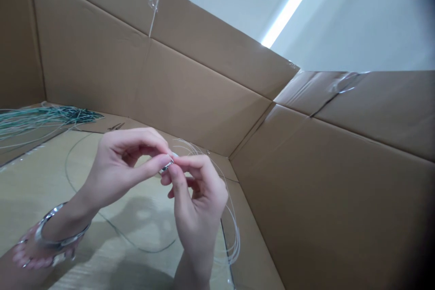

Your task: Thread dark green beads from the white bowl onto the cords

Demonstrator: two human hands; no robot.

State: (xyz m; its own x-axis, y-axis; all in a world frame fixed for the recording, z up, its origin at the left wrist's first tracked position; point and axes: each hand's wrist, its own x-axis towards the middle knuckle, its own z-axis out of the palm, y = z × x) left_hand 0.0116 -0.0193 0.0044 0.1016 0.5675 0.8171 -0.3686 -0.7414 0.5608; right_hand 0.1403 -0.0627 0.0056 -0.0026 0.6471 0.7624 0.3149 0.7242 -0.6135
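Observation:
My left hand (pixel 125 167) and my right hand (pixel 200 195) meet near the middle of the view, raised over the work surface. Thumb and forefinger of each hand are pinched together on a tiny white and dark green piece (pixel 166 165). Fingertips cover most of it, so I cannot tell its exact kind. A thin grey-green wire (pixel 139 248) curves in a wide loop on the surface below. One end of that wire passes out of sight behind my right hand; whether it joins the held piece is hidden.
Tall cardboard walls (pixel 204 90) surround the pale board (pixel 44 172). A bundle of green and white wires (pixel 50 118) lies at the far left. Near it is a small dark tool (pixel 116 126). Coiled white wires (pixel 237 240) lie along the right edge, partly behind my right hand.

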